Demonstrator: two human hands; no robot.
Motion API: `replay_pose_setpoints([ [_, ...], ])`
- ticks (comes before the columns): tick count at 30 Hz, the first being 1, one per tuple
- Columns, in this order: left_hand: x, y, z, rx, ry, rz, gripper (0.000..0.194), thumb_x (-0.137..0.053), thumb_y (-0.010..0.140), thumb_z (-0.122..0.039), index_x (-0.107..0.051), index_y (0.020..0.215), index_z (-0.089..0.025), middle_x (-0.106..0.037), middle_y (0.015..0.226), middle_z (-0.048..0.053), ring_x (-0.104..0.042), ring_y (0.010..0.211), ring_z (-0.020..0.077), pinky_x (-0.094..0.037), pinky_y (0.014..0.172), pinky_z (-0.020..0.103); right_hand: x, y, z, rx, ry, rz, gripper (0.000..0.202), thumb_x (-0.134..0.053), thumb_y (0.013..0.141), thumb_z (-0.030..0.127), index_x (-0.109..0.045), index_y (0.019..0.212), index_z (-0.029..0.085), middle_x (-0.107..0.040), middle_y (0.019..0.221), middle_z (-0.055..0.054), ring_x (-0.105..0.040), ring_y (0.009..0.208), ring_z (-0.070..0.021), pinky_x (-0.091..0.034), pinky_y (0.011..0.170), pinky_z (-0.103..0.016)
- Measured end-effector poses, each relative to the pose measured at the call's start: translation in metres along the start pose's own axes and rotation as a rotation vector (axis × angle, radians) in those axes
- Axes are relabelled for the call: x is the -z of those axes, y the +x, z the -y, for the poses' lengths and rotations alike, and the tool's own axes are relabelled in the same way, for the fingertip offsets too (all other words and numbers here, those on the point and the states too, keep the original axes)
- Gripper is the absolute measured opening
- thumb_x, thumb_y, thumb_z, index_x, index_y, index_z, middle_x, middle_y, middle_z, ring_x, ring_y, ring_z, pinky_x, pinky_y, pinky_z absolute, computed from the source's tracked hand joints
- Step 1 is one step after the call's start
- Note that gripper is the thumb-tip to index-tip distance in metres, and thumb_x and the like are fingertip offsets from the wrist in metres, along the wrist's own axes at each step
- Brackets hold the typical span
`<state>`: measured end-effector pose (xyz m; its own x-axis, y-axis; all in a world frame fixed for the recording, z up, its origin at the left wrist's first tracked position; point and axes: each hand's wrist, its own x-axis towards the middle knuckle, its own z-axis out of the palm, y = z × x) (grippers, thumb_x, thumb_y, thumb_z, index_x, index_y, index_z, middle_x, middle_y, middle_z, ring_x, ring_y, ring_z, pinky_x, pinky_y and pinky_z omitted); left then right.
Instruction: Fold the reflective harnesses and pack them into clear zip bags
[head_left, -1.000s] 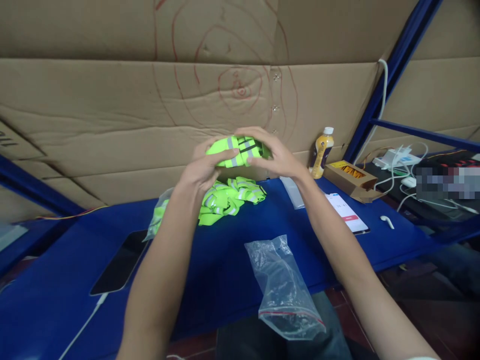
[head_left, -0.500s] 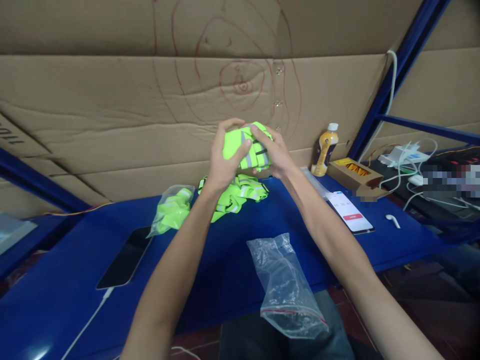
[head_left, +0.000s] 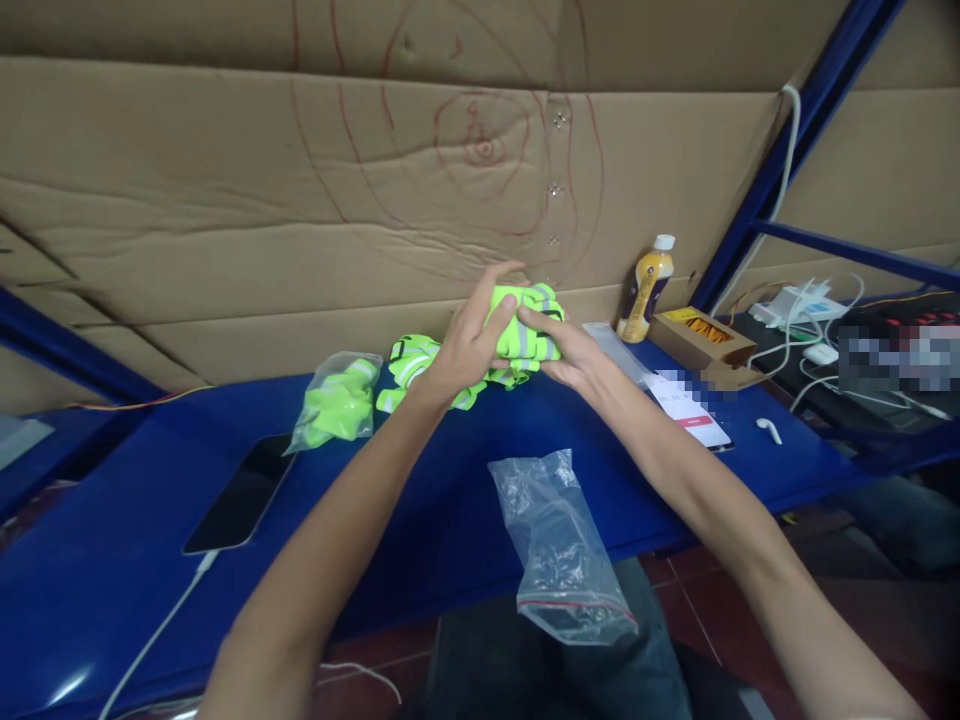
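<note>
Between my two hands is a folded neon-yellow reflective vest [head_left: 527, 325] with grey stripes and dark trim. My left hand [head_left: 474, 335] grips its left side, thumb across the front. My right hand [head_left: 568, 345] holds the right side, its thumb pressed on the front; some fingers are hidden behind the bundle. More neon-yellow strapping [head_left: 412, 365] lies in a loose pile on the table below and behind my left wrist. To the left sits a clear bag with neon-yellow fabric inside [head_left: 337, 403]. An empty clear zip bag [head_left: 559, 545] with a red seal line overhangs the table's front edge.
On the blue table [head_left: 442, 500] lie a dark phone [head_left: 240, 495] with a cable, a lit phone [head_left: 694, 415] and a white earbud [head_left: 769, 431]. A juice bottle [head_left: 646, 290] and an open carton [head_left: 701, 345] stand back right. A cardboard wall [head_left: 225, 240] rises behind.
Both hands have come down and slightly right with the folded vest, now nearer the loose pile. The camera view has shifted a little. My grip stays on both sides.
</note>
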<state>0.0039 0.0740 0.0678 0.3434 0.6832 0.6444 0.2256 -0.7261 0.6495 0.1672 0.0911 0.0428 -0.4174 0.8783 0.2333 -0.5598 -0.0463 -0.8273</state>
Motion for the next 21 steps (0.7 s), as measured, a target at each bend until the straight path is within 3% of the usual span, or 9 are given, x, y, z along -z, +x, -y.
replay_pose_setpoints([
  [3, -0.006, -0.008, 0.005, -0.044, 0.139, 0.100, 0.063, -0.040, 0.112, -0.057, -0.038, 0.165, -0.023, -0.050, 0.167, 0.016, -0.047, 0.156, 0.0323, -0.034, 0.130, 0.052, 0.013, -0.018, -0.012, -0.022, 0.030, -0.065, 0.053, -0.099, 0.069, 0.033, -0.067, 0.109, 0.018, -0.080, 0.086, -0.002, -0.079, 0.073, -0.0231, -0.068, 0.058, -0.033],
  [6, -0.003, -0.028, -0.001, -0.150, 0.306, -0.004, 0.071, -0.050, 0.108, -0.056, -0.033, 0.167, -0.019, -0.033, 0.177, 0.019, -0.028, 0.166, 0.0344, -0.020, 0.136, 0.056, 0.026, -0.026, -0.017, 0.056, 0.004, -0.154, 0.052, -0.098, 0.067, 0.030, -0.067, 0.107, 0.019, -0.081, 0.088, -0.002, -0.078, 0.071, -0.0225, -0.068, 0.055, -0.032],
  [8, 0.005, -0.049, -0.018, -0.239, 0.371, -0.086, 0.068, -0.058, 0.104, -0.048, -0.040, 0.164, -0.020, -0.042, 0.171, 0.018, -0.034, 0.163, 0.0359, -0.024, 0.135, 0.058, 0.034, -0.025, -0.016, 0.109, -0.008, -0.215, 0.052, -0.098, 0.067, 0.030, -0.066, 0.106, 0.021, -0.082, 0.092, -0.003, -0.080, 0.079, -0.0252, -0.070, 0.061, -0.035],
  [9, 0.009, -0.062, -0.029, -0.278, 0.370, -0.057, 0.063, -0.060, 0.102, -0.040, -0.045, 0.161, -0.023, -0.051, 0.165, 0.017, -0.041, 0.159, 0.0360, -0.029, 0.133, 0.060, 0.038, -0.024, -0.014, 0.126, -0.011, -0.247, 0.052, -0.098, 0.066, 0.030, -0.065, 0.105, 0.021, -0.082, 0.093, -0.004, -0.081, 0.084, -0.0269, -0.071, 0.063, -0.036],
  [11, 0.015, -0.088, -0.054, -0.301, 0.328, 0.230, 0.064, -0.061, 0.094, -0.026, -0.052, 0.157, -0.031, -0.059, 0.159, 0.011, -0.045, 0.157, 0.0363, -0.038, 0.130, 0.062, 0.043, -0.022, -0.011, 0.141, -0.018, -0.311, 0.053, -0.098, 0.065, 0.030, -0.063, 0.103, 0.022, -0.082, 0.091, -0.004, -0.082, 0.091, -0.0294, -0.072, 0.068, -0.039],
  [12, 0.015, -0.100, -0.064, -0.274, 0.343, 0.444, 0.076, -0.065, 0.086, -0.022, -0.051, 0.159, -0.033, -0.054, 0.165, 0.008, -0.036, 0.163, 0.0373, -0.038, 0.131, 0.063, 0.045, -0.021, -0.010, 0.145, -0.021, -0.335, 0.053, -0.098, 0.064, 0.030, -0.063, 0.102, 0.022, -0.082, 0.090, -0.004, -0.082, 0.091, -0.0300, -0.072, 0.069, -0.040],
  [14, 0.008, -0.119, -0.077, -0.239, 0.421, 0.721, 0.094, -0.074, 0.075, -0.017, -0.048, 0.163, -0.038, -0.037, 0.176, 0.002, -0.022, 0.168, 0.0381, -0.037, 0.133, 0.063, 0.047, -0.020, -0.009, 0.149, -0.014, -0.342, 0.053, -0.099, 0.063, 0.029, -0.062, 0.101, 0.022, -0.081, 0.088, -0.003, -0.082, 0.091, -0.0301, -0.073, 0.069, -0.040],
  [17, -0.014, -0.131, -0.072, -0.289, 0.463, 0.835, 0.095, -0.081, 0.079, -0.025, -0.045, 0.166, -0.041, -0.046, 0.171, 0.002, -0.029, 0.165, 0.0392, -0.037, 0.132, 0.064, 0.048, -0.020, -0.012, 0.138, 0.011, -0.295, 0.055, -0.100, 0.060, 0.026, -0.062, 0.100, 0.022, -0.082, 0.089, -0.003, -0.082, 0.089, -0.0292, -0.073, 0.069, -0.040],
  [21, -0.029, -0.123, -0.037, -0.223, 0.590, 0.787, 0.067, -0.068, 0.099, -0.039, -0.051, 0.163, -0.036, -0.074, 0.131, 0.010, -0.071, 0.127, 0.0359, -0.055, 0.117, 0.055, 0.050, -0.021, -0.014, 0.143, 0.002, -0.297, 0.059, -0.102, 0.058, 0.026, -0.064, 0.103, 0.022, -0.082, 0.090, -0.003, -0.082, 0.087, -0.0291, -0.073, 0.068, -0.040],
])
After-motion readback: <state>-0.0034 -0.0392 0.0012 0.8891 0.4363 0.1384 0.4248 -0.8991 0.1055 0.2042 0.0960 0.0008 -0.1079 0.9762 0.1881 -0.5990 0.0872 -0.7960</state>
